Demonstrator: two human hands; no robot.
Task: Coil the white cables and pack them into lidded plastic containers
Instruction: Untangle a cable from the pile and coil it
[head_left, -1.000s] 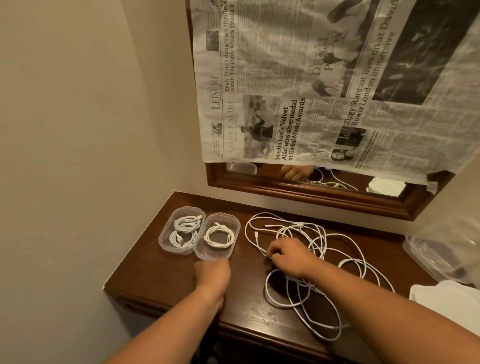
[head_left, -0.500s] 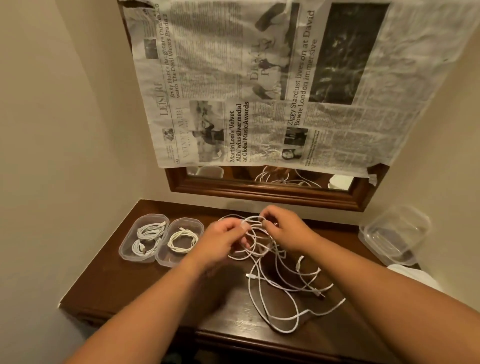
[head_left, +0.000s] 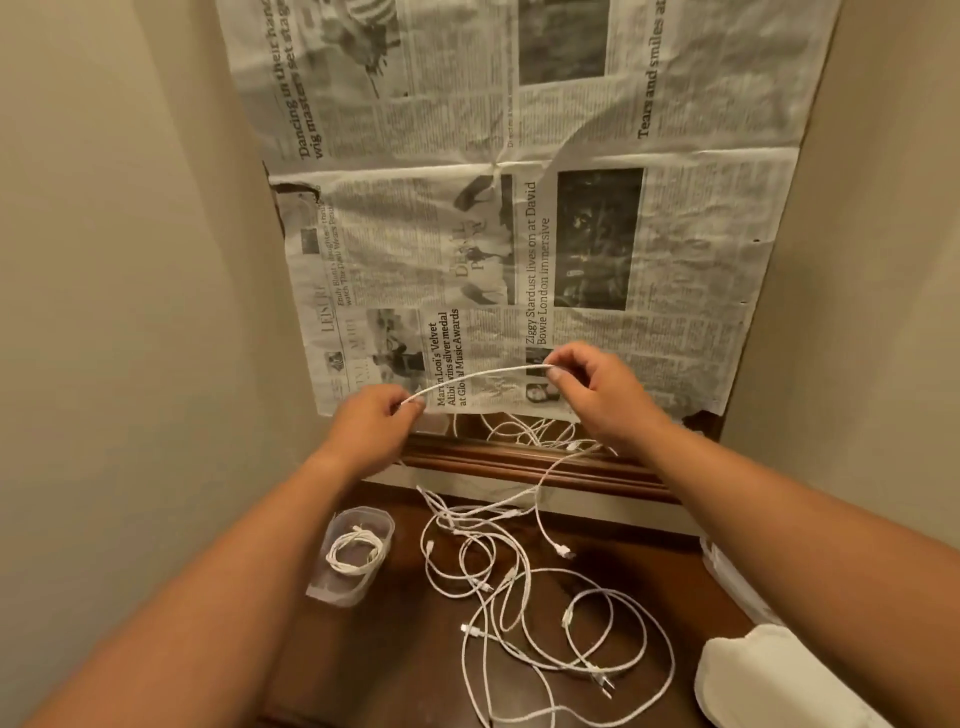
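Observation:
My left hand (head_left: 376, 418) and my right hand (head_left: 592, 387) are raised in front of the newspaper, each pinching one white cable (head_left: 478, 376) that stretches between them. From the right hand the cable drops to a tangle of white cables (head_left: 519, 587) on the dark wooden table (head_left: 405, 649). A clear plastic container (head_left: 350, 556) with one coiled white cable inside stands on the table at the left, below my left forearm. My left arm hides whatever lies further left.
Newspaper (head_left: 519, 234) covers the mirror, whose wooden frame (head_left: 519, 462) runs along the back of the table. White plastic lids or containers (head_left: 769, 675) lie at the right edge. Walls close in on both sides.
Both hands have lifted from the table up to the newspaper, pulling one cable out of the tangle and stretching it between them. The camera has tilted upward.

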